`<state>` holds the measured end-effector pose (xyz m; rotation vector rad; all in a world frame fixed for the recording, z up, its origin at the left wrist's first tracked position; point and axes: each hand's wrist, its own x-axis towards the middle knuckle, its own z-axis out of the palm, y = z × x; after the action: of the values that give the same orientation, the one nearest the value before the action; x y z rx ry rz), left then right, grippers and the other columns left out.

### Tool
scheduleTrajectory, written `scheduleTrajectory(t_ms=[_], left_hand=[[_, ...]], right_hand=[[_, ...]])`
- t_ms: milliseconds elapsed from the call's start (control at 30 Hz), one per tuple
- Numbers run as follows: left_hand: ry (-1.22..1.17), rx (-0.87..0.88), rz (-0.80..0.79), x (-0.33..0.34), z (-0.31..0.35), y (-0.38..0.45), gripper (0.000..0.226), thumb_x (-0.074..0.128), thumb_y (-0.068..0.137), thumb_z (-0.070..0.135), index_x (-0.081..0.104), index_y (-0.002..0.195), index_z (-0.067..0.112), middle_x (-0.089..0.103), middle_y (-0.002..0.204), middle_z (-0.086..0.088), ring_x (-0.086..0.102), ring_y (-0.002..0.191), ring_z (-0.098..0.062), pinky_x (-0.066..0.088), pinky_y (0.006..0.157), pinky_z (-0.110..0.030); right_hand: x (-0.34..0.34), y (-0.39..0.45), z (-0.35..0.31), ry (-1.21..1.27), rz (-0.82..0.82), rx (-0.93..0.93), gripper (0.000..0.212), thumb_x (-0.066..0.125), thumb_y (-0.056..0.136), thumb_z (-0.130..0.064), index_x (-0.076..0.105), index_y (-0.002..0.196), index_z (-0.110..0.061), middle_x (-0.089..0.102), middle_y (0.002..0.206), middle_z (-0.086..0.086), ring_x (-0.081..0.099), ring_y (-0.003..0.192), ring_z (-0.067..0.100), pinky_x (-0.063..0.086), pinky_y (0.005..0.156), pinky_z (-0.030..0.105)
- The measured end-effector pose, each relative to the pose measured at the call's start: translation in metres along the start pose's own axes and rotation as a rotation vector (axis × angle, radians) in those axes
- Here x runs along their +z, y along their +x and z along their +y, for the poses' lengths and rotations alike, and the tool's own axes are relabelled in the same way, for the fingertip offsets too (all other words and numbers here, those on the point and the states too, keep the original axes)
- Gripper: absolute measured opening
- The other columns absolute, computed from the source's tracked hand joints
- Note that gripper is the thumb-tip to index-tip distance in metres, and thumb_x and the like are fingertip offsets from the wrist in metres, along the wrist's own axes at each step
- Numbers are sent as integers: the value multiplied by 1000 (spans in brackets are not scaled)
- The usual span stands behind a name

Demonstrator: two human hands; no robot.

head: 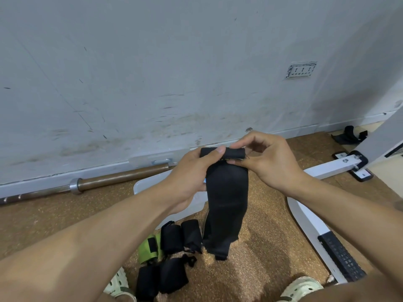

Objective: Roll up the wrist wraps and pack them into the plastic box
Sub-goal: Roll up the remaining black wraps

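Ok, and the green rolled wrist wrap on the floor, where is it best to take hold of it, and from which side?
Probably across the middle of the green rolled wrist wrap, from above and its left. It lies on its side, and a black rolled wrap sits close against its right, so fingers likely fit better from the open left side.

A barbell [87, 180] lies along the foot of the scuffed grey wall [152, 73] on the speckled brown floor [261, 247] — a wall socket [301, 69] sits up right, a white frame bar [333, 167] beneath it. Pale clogs [302, 287] show at the bottom edge.
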<state>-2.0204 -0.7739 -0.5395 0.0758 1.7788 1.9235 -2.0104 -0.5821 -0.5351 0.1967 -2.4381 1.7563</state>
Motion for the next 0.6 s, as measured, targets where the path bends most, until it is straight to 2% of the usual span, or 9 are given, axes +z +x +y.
scheduleTrajectory(t_ms=[67,133,267,400,500,600], left_hand=[[-18,6,14,-2,1,0,30,61,99,38,68,120,17,77,109,2,74,99,-13,61,83,-37],[-52,21,45,-4,1,1,25,65,98,28,67,120,15,77,105,-1,75,92,-14,62,83,-38],[-66,76,99,-8,-1,4,28,71,93,10,66,120,17,75,103,-5,76,91,-18,63,83,-38],[-36,110,73,-6,-4,3,32,74,90,7,66,118,20,75,99,-4,74,99,-24,61,89,-44],[-26,114,81,-6,-4,4,36,76,89,9,63,122,18,77,104,-6,74,103,-25,60,93,-47],[-7,62,9,-7,-2,2,39,73,92,24,62,130,20,76,114,-2,74,106,-19,61,92,-43]], right_hand=[[-3,1,-2,18,-68,31,30,90,72,-4,76,93,-22,76,92,22,72,92,40,61,88,47],[-7,2,-4,90,-167,109,38,89,70,-9,74,102,-23,77,95,18,75,93,38,63,87,44],[-11,2,-5,153,-225,228,54,82,73,-23,67,125,-22,77,105,-6,77,91,19,58,74,23],[-8,2,1,200,-288,281,52,76,80,-23,66,130,-13,77,116,7,75,104,22,60,79,27],[-7,2,2,156,-218,238,51,76,76,-24,69,124,-10,76,114,14,76,102,28,62,78,29],[-9,4,1,132,-153,171,46,77,76,-22,70,121,-15,76,112,14,76,100,30,63,79,31]])
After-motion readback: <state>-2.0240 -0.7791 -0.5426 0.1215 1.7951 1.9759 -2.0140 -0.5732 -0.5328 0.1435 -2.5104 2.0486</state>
